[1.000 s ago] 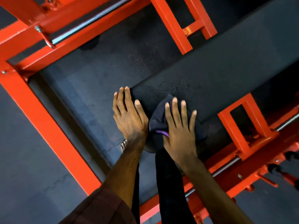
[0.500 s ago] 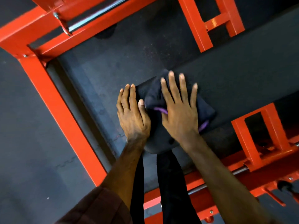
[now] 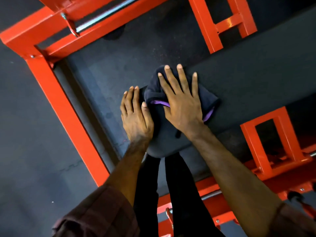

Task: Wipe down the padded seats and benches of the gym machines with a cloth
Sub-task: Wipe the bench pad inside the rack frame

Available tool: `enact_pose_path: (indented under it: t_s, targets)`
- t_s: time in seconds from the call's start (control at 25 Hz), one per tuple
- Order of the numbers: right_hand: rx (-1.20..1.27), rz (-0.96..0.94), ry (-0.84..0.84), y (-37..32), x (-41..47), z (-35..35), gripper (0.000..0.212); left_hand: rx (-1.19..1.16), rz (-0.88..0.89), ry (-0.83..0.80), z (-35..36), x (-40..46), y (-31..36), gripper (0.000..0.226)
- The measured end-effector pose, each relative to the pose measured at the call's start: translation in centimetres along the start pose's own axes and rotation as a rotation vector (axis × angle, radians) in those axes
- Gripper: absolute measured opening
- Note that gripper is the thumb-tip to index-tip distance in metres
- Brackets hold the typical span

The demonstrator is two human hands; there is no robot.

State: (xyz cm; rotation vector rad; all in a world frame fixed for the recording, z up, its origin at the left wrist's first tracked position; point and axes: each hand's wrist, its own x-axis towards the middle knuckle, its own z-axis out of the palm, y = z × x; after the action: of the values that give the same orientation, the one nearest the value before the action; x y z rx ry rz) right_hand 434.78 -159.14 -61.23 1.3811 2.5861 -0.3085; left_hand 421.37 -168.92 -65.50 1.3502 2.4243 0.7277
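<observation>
Pressing a dark cloth (image 3: 203, 98) onto the black padded bench (image 3: 256, 79), the right hand (image 3: 181, 106) lies flat, fingers (image 3: 181, 77) straight; the left hand (image 3: 136, 120) rests beside it, released, amid the orange frame (image 3: 65, 106) on the grey rubber floor (image 3: 25, 142).

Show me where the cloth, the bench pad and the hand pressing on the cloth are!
cloth (image 3: 207, 99), head view, dark fabric right of the knuckles.
bench pad (image 3: 256, 79), head view, bare black top.
right hand (image 3: 182, 106), head view, back of hand.

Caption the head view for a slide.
Right hand presses a dark cloth flat on the black padded bench; left hand rests alongside.
</observation>
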Motion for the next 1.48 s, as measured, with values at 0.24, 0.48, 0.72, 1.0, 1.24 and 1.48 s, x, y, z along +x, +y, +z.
enact_pose_path:
  t_s: [0.24, 0.48, 0.72, 1.0, 1.24, 1.48]
  targets:
    - [-0.030, 0.013, -0.083, 2.6, -11.8, 1.7, 0.103, 0.009, -0.031, -0.035, 0.0, 0.0, 0.4, 0.052]
    - [-0.004, 0.154, 0.040, 1.8, -3.4, 1.1, 0.093, -0.005, -0.006, -0.016, -0.1, 0.0, 0.2, 0.050]
    - [-0.067, 0.117, -0.039, 2.6, -13.2, 2.9, 0.103, 0.090, -0.053, -0.171, -1.6, 0.4, 1.0, 0.056]
    - [0.032, 0.247, 0.024, 1.6, -11.1, 2.7, 0.101, 0.263, 0.165, -0.293, -1.4, 3.2, 1.6, 0.060]
    - [0.033, 0.314, 0.005, 3.0, -11.5, 2.5, 0.102, 0.292, 0.211, -0.325, -0.7, 4.3, 2.9, 0.060]
    - [0.109, 0.361, 0.003, 1.8, -15.9, 3.1, 0.107, 0.302, 0.216, -0.384, -0.8, 4.5, 3.6, 0.066]
